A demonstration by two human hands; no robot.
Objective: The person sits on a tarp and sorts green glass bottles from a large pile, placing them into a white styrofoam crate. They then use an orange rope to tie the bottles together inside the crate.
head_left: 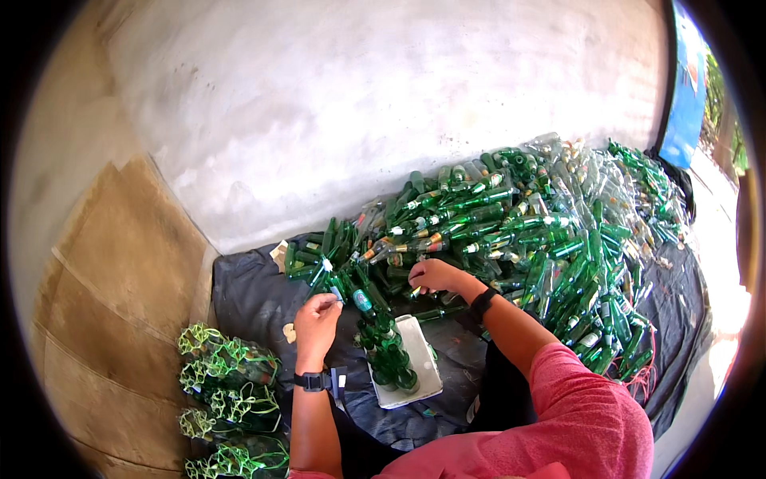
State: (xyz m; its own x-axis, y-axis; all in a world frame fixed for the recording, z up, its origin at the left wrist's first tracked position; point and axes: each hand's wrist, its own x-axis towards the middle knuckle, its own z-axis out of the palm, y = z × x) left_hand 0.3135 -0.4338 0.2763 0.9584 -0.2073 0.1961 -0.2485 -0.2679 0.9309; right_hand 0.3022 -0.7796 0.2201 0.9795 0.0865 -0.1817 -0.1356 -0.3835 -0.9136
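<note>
My left hand [316, 321] is closed at the near left edge of the pile, its fingertips against the labelled end of a green glass bottle. What it grips, if anything, I cannot make out. My right hand [435, 276] reaches over the front of the bottle pile [511, 215], fingers curled together; whatever they hold is hidden or too small to name. Between my forearms stands a white rectangular tray [427, 359], with several green bottles [391, 355] packed upright along its left side. Close to my left fingers lies another green bottle with a pale blue label [361, 299].
Green and clear bottles spread to the far right over a black sheet [247, 291]. Bundles of bottles tied with green cord [227, 379] stand at the lower left. A pale wall [383, 96] rises behind the pile, and brown boards [128, 255] lean at the left.
</note>
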